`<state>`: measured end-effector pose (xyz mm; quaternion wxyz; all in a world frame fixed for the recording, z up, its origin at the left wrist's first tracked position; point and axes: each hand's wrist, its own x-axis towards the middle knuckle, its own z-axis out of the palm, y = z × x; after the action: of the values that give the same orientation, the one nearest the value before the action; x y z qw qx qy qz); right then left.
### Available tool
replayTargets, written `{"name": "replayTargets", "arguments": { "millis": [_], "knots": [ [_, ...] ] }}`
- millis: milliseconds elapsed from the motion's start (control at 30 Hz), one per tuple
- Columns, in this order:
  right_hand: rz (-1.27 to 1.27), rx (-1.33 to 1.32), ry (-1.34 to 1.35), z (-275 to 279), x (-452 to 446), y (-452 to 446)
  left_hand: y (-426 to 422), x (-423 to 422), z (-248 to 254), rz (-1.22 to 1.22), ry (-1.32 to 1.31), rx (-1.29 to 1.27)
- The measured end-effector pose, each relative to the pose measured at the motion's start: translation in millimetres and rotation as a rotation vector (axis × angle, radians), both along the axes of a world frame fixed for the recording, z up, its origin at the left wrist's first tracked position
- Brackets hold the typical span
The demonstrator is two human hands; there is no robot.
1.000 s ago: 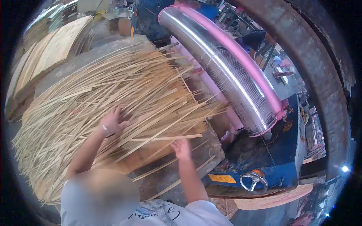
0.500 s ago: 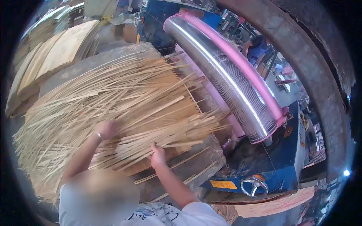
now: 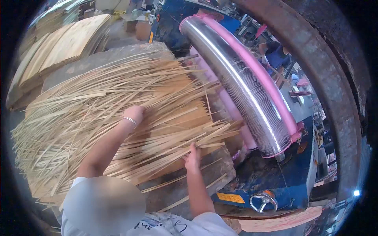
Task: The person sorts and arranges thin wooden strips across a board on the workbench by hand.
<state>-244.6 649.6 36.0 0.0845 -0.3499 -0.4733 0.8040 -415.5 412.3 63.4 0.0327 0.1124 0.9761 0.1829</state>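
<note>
Behind the work is a crowded workshop, with a blue machine [image 3: 271, 179] beyond the right hand, a person [image 3: 277, 57] in dark clothing farther off, and stacked boards [image 3: 65, 41] past the left hand. A rusty beam [image 3: 332, 90] curves down the far right side. The machine carries a shiny metal roller [image 3: 240, 84], finely lined around its near part, with pink rollers alongside.

The strips [image 3: 78, 118] lie under and around the left hand [image 3: 134, 113] and reach the right hand [image 3: 192, 158]. They are thin, long and pale tan, crossing in a loose, ragged layer, some ends poking out toward the roller. Ahead of the hands, an orange-brown sheet [image 3: 199, 112] with a jagged edge shows beneath them; a grey slab [image 3: 222, 161] lies beside the right hand.

The left hand, a bracelet [image 3: 130, 121] at its wrist, is bunched over the strips; whether it grips any, I cannot tell. The right hand is narrow, one digit raised at the strips' near edge; a pinch cannot be made out.

Dark script on the shirt [image 3: 173, 224] is only partly legible, and a yellow label [image 3: 230, 197] on the machine has writing too small to read
</note>
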Motion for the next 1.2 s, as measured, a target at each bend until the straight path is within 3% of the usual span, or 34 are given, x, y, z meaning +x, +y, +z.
{"name": "replayTargets", "arguments": {
  "millis": [67, 167, 267, 333, 467, 533, 667, 767, 833, 900, 967, 1100, 1200],
  "knots": [
    [0.029, 0.086, -0.029, -10, 6, 0, 7, -2, -8, -0.037, -0.023, -0.013],
    [-0.075, 0.027, -0.013, -16, 7, 13, 26, 21, 38, -0.116, -0.137, 0.206],
    [-0.219, -0.012, 0.143, -12, 1, 33, 39, -1, 10, -0.173, -0.132, 0.209],
    [-0.261, 0.045, 0.295, -28, -14, 54, 42, -12, 4, -0.183, -0.071, 0.009],
    [-0.349, 0.151, 0.268, -3, -26, 72, 56, -6, 4, -0.329, 0.018, -0.201],
    [-0.491, 0.294, 0.226, 0, -36, 81, 67, -3, 10, -0.288, 0.015, -0.167],
    [-0.431, 0.341, 0.178, 5, -26, 76, 73, 10, 18, -0.226, 0.051, -0.173],
    [-0.408, 0.224, 0.234, 11, 15, 57, 57, 38, 2, -0.204, 0.121, -0.026],
    [-0.259, 0.020, 0.148, -28, 42, 58, 31, 60, 26, -0.203, 0.122, -0.105],
    [-0.163, -0.264, 0.082, -18, 56, 21, -6, 71, 9, -0.171, 0.196, -0.137],
    [-0.077, -0.026, 0.038, -28, 65, -10, -36, 92, 26, -0.089, -0.266, -0.151],
    [0.034, 0.134, -0.073, -3, 74, -47, -58, 124, 9, -0.206, -0.150, -0.165],
    [0.067, 0.382, -0.012, -53, 73, -58, -52, 130, 21, -0.238, -0.025, -0.155]
  ]
}}
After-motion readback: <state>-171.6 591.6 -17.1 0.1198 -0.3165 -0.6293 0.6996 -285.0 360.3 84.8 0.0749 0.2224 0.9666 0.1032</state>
